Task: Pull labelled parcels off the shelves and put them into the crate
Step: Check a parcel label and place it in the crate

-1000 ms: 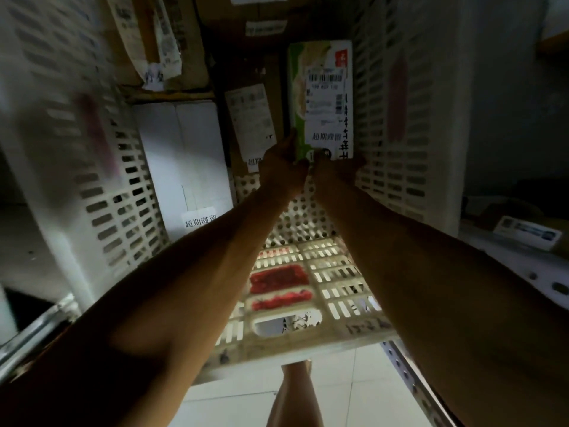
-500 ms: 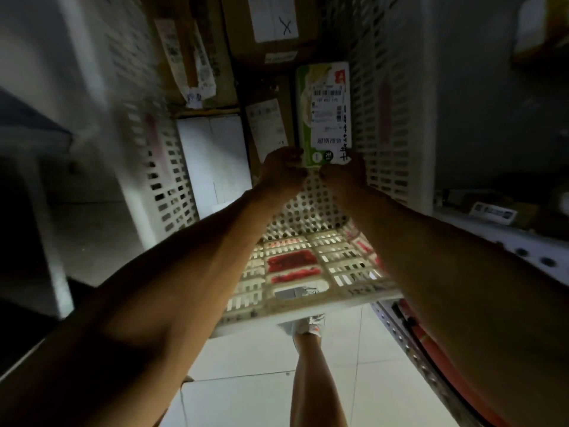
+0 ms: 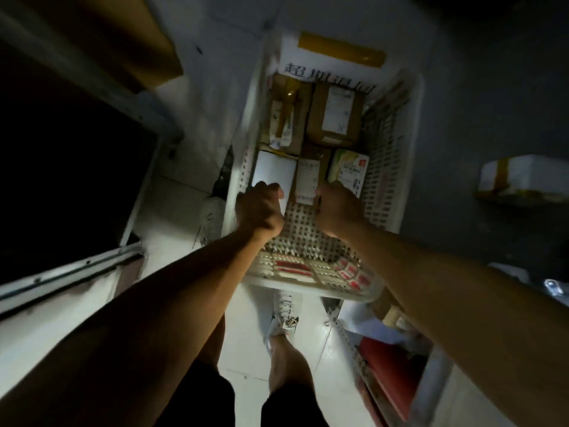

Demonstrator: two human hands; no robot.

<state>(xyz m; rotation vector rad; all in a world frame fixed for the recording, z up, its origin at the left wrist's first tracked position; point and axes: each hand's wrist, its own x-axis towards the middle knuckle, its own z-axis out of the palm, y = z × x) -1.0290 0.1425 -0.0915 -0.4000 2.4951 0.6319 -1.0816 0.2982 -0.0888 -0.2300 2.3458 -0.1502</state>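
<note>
A white perforated crate (image 3: 411, 155) stands on the floor below me. Several labelled parcels lie in it: a green printed pack (image 3: 349, 167) at the right, a narrow brown parcel (image 3: 308, 177) beside it, a white box (image 3: 274, 169) at the left, and two brown boxes (image 3: 334, 115) behind. My left hand (image 3: 260, 208) hovers curled in a fist over the white box's near edge and holds nothing. My right hand (image 3: 337, 208) is curled over the near end of the green pack; its fingers are hidden, so a grip cannot be made out.
A taped white parcel (image 3: 520, 177) sits on a dark shelf at the right. A metal shelf rail (image 3: 77, 269) runs at the left, with cardboard (image 3: 123, 41) above it. A red object (image 3: 391, 371) lies low on the right rack. My shoe (image 3: 284, 315) stands before the crate.
The green pack, held up at its near end by both hands, now lies flat in the crate. My left hand has come off it, and the view has pulled back and up.
</note>
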